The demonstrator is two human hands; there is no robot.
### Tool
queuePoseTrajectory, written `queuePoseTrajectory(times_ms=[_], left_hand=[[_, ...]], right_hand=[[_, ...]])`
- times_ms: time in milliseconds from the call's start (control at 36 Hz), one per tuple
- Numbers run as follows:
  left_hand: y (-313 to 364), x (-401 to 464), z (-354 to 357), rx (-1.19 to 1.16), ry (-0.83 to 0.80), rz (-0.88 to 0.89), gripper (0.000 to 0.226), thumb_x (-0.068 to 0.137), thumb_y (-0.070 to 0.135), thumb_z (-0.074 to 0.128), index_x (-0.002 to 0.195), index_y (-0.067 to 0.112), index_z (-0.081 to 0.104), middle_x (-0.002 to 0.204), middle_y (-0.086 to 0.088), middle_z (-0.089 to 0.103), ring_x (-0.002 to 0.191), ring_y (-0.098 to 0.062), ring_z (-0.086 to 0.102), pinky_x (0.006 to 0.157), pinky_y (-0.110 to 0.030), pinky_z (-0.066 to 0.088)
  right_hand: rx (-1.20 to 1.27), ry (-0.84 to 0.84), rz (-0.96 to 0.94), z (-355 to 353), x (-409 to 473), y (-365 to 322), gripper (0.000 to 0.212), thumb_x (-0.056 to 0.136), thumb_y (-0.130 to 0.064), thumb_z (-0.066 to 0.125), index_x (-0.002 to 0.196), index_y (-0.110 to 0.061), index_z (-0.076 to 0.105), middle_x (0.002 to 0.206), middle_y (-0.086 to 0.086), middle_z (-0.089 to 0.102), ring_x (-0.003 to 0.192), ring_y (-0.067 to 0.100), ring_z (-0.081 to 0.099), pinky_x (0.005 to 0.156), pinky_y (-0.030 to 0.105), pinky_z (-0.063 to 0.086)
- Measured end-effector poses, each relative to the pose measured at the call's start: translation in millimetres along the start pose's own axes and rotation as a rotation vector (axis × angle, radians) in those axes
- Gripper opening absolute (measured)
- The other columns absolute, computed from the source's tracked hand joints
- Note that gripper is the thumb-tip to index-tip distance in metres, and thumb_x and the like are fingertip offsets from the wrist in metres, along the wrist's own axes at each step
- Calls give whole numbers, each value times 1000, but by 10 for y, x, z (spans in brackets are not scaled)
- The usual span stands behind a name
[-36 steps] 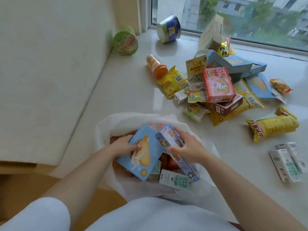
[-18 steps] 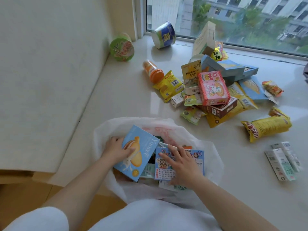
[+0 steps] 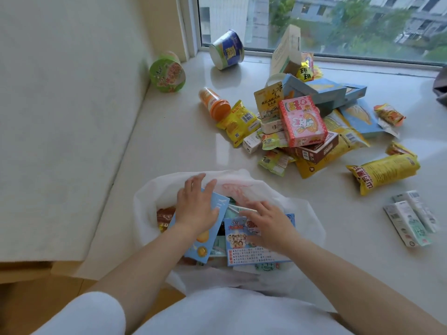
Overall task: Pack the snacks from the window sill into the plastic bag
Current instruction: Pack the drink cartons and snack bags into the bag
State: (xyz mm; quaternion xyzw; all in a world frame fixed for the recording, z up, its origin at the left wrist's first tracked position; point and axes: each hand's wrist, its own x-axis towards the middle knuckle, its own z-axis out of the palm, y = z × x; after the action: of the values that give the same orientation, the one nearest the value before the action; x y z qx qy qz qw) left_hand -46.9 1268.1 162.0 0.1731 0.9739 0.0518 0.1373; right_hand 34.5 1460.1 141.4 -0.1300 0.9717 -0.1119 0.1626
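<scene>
A white plastic bag [image 3: 312, 221] lies open on the sill [image 3: 169, 146] in front of me. Inside it, a light blue cake box [image 3: 205, 240] lies under my left hand [image 3: 196, 209], which rests flat on it with fingers spread. Beside it a blue box with cartoon pictures [image 3: 246, 247] lies flat, and my right hand [image 3: 268, 226] presses on it, fingers apart. A reddish packet [image 3: 164, 217] shows at the bag's left side. A heap of snacks remains farther back, topped by a pink rabbit box [image 3: 302, 122].
A yellow tube bag [image 3: 384, 172] and two white-green cartons [image 3: 408, 226] lie right of the bag. Two noodle cups, one green [image 3: 167, 73] and one blue [image 3: 227, 50], lie tipped near the window. An orange canister [image 3: 214, 103] lies on its side. A cushioned bench borders the left.
My left hand slid from the cake box's left edge onto its top and pushed it flatter. The cartoon box, held up a second ago, lies flat in the bag under my right hand.
</scene>
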Motion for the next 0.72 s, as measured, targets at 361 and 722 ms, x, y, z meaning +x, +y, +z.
queuePoseTrajectory(times_ms=[361,722], left_hand=[[1124,341,-50,-9,-67,262,54,89,25,55,140,23,38,144,-3,33,132,-24,27,100,-37,36],[2628,539,169,34,-176,314,52,92,36,49,141,22,36,139,-3,39,129,-25,32,101,-38,36]], right_hand=[[177,361,625,-208,-506,829,37,88,-20,56,126,-17,56,131,5,48,121,24,40,99,34,34],[277,225,984,-39,-1557,2124,47,87,-26,55,133,-19,46,135,6,41,126,25,35,102,35,32]])
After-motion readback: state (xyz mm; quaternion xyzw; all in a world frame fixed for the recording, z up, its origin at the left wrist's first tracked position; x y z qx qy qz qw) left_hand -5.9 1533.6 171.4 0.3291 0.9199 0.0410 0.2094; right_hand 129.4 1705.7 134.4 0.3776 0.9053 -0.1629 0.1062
